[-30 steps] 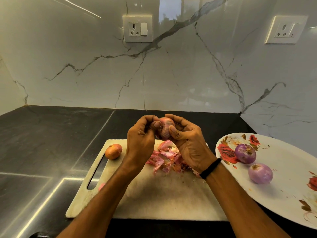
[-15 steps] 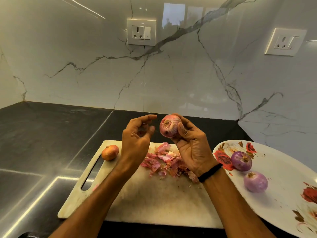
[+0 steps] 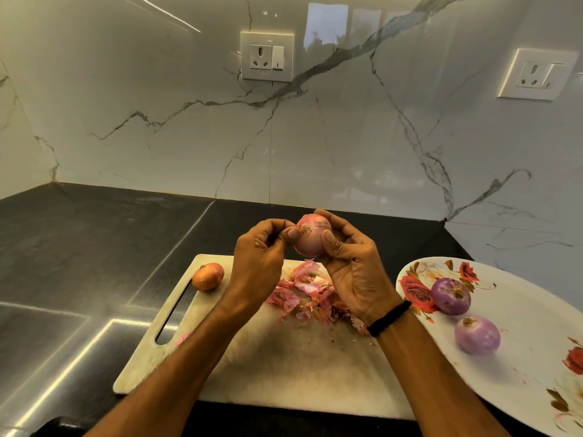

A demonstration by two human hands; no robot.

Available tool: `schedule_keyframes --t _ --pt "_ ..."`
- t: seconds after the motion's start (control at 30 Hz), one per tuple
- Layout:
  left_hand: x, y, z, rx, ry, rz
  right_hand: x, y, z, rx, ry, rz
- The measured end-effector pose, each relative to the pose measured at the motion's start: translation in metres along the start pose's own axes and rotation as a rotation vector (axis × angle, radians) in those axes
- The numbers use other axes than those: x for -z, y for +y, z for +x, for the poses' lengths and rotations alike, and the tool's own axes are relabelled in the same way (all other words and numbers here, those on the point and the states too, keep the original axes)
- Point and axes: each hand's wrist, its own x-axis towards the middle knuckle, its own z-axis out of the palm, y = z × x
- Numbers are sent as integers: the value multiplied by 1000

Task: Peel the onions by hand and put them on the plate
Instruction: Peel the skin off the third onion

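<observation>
My right hand grips a pink, partly skinned onion in the air above the cutting board. My left hand has its thumb and fingertips pinched at the onion's left side, near the root end. An unpeeled brown onion lies on the board's far left corner. A pile of pink onion skins lies on the board under my hands. Two peeled purple onions rest on the white floral plate at the right.
The board lies on a dark stone counter that runs back to a white marble wall with two sockets. The plate overlaps the counter's right side, close to the board.
My left hand, apart from the onion half a second ago, has closed back in and now pinches at its left side. My right hand still holds the onion, a little turned.
</observation>
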Motion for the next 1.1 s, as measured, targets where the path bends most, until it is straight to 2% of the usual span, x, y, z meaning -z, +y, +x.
schedule_keyframes --t 0.23,0.43,0.63,0.8,0.93,1.1 --pt "0 4 -3 -7 -26 -5 -1 -1 2 -24 45 39" --pt "-3 -5 1 -300 33 182 2 -4 0 -26 47 -28" --pt "1 -10 4 -459 39 283 0 -6 -5 -33 3 -119" --pt "2 -9 5 -562 163 383 2 -3 -5 -57 31 -148" --pt "0 -11 2 -540 241 487 0 1 -6 -71 57 -187" --pt "-1 -7 0 -552 245 608 0 2 -6 -65 46 -210"
